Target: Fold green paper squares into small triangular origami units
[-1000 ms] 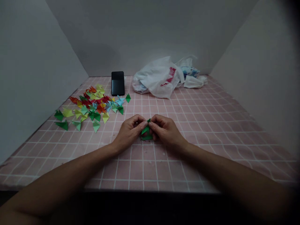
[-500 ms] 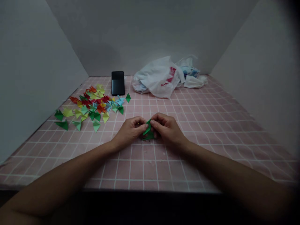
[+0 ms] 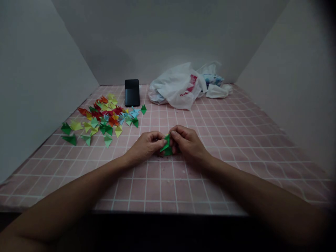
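A partly folded piece of green origami paper (image 3: 167, 151) is held just above the table at the middle, one pointed flap raised. My left hand (image 3: 147, 145) pinches its left side between thumb and forefinger. Along the paper's right edge, my right hand (image 3: 185, 140) is closed, its thumb and forefinger pressed together at the upper corner and the other fingers curled against the edge. The fingertips behind the paper are hidden. To the left lie many small folded paper pieces (image 3: 107, 141) in green, yellow, red, orange and light blue.
A black phone (image 3: 132, 93) stands upright behind the folded pieces. White plastic bags (image 3: 178, 85) lie crumpled against the back wall. A pink checked cloth (image 3: 223, 140) covers the table, and pale walls (image 3: 294, 80) rise on three sides.
My right thumb and forefinger have shifted slightly up and right, showing more of the green paper's upper right edge. My left hand keeps its pinch nearly in place.
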`<state>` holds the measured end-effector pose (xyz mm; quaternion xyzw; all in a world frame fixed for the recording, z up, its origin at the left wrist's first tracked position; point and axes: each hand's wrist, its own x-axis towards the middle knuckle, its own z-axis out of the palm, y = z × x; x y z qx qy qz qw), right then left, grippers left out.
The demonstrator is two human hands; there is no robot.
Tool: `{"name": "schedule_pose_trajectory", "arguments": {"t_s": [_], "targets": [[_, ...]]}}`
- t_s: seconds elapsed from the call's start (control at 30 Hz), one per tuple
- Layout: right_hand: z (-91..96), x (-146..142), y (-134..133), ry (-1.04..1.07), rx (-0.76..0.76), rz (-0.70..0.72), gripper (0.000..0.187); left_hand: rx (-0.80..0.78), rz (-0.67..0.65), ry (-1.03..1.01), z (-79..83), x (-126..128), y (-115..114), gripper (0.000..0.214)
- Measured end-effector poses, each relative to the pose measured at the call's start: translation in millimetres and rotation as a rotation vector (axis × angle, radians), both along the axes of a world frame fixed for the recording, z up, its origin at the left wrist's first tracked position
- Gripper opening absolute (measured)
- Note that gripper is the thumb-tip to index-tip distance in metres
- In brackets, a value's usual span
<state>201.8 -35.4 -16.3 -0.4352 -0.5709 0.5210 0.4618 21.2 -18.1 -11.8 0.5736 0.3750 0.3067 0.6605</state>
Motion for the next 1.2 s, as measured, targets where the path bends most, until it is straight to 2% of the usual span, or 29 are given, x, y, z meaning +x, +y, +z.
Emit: {"name": "schedule_pose_trajectory", "arguments": {"t_s": [0.13,0.27,0.37,0.53,0.67,0.83,1.03,1.2], "targets": [[1.0,0.9,1.2,0.023,-0.006,0.04,0.031,-0.002,0.006,0.041,-0.6,0.3,-0.2,0.024],[4.7,0.8,0.2,-0.118,0.053,0.016,0.025,0.006,0.008,0.092,-1.0,0.3,0.7,0.024],[4.2,1.3,0.2,-0.195,0.097,-0.032,0.028,0.004,0.006,0.123,0.6,0.5,0.4,0.022],[0.0,4.0,3.1,-0.13,0.073,-0.072,0.032,-0.071,0.015,0.087,4.1,1.5,-2.1,0.02],[-0.4,4.5,4.8,-0.045,0.013,-0.004,0.032,-0.096,0.013,0.045,4.5,2.1,-2.7,0.022],[2.7,2.4,3.0,-0.137,0.076,0.046,0.024,-0.071,0.012,0.08,2.8,0.9,-1.5,0.025],[6.6,0.8,-2.8,-0.237,0.147,-0.007,0.03,-0.01,-0.027,0.093,1.3,-0.4,-0.1,0.025],[3.4,1.9,0.5,-0.267,0.218,-0.07,0.028,-0.018,0.008,-0.007,2.8,1.6,-1.4,0.025]]}}
